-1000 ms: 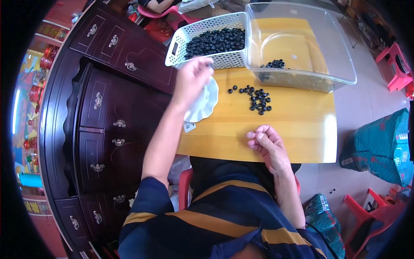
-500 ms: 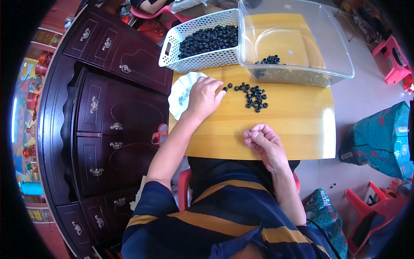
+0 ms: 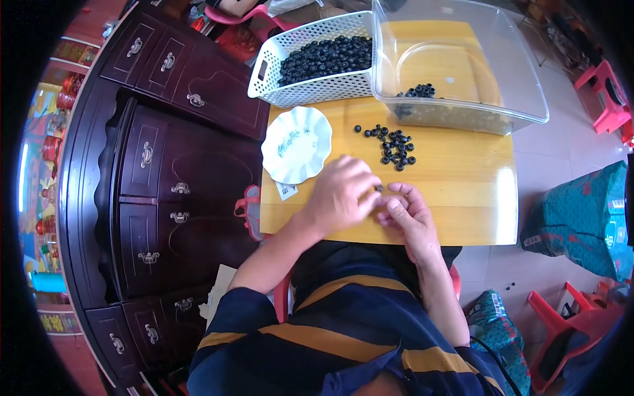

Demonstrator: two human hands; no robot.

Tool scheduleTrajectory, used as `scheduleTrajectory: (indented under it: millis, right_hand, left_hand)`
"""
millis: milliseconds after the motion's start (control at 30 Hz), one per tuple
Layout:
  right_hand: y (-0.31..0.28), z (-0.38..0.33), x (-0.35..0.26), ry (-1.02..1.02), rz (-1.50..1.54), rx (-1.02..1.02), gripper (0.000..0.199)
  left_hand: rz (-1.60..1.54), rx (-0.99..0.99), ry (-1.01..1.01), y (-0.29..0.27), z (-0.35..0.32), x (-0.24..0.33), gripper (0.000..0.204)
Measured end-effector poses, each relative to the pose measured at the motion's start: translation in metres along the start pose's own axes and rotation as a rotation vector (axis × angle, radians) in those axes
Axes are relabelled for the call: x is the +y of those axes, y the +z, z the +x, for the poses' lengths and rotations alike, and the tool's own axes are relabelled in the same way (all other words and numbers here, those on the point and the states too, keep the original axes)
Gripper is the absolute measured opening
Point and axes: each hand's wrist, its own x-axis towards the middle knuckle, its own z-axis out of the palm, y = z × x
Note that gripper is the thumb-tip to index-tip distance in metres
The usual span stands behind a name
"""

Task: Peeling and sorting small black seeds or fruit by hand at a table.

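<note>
My left hand [image 3: 345, 195] is over the near part of the yellow table, slightly blurred. Its fingertips close on a small black ring-like piece [image 3: 378, 188]. Close beside it, near the table's front edge, my right hand [image 3: 409, 218] has thumb and fingers pinched together; whatever is between them is too small to make out. Beyond both hands lies a loose pile of black ring-like pieces [image 3: 397, 150], with a few strung out to its left. A white wavy-rimmed plate [image 3: 317, 142] with a blue-green pattern or tiny bits on it sits at the left.
At the back stands a white perforated basket [image 3: 317, 92] full of black pieces. A clear plastic bin [image 3: 462, 115] beside it holds some more. Dark drawers [image 3: 191, 152] border the table's left. Teal bags [image 3: 581, 218] and red stools [image 3: 574, 317] stand on the right.
My left hand has come from beside the plate toward my right hand, bringing a black piece from the left end of the row. The whole plate now shows. My right hand stays nearly in place.
</note>
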Motion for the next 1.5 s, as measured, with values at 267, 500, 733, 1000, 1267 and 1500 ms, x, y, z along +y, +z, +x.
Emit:
scheduleTrajectory:
  millis: [267,500,733,1000,1267,1500]
  right_hand:
    - [-0.013,0.001,0.003,-0.011,-0.044,-0.068,0.013]
    - [-0.012,-0.002,0.002,-0.039,-0.08,-0.086,0.013]
    - [-0.013,-0.003,0.0,-0.057,-0.052,-0.113,0.014]
    - [-0.011,-0.002,-0.003,-0.019,-0.07,-0.075,0.015]
    - [-0.015,0.0,-0.004,-0.038,-0.042,-0.051,0.016]
    - [-0.014,0.001,-0.003,-0.04,0.0,-0.048,0.016]
  left_hand:
    - [-0.203,-0.027,0.013,-0.012,-0.004,0.013,0.017]
    - [0.037,0.157,-0.434,-0.021,-0.02,-0.104,0.023]
    - [0.063,0.121,-0.497,-0.005,-0.023,-0.128,0.022]
    - [0.087,0.066,-0.425,0.0,-0.022,-0.134,0.012]
    - [0.157,0.034,-0.423,-0.001,-0.02,-0.129,0.007]
    - [0.302,-0.038,-0.379,-0.004,-0.016,-0.124,0.015]
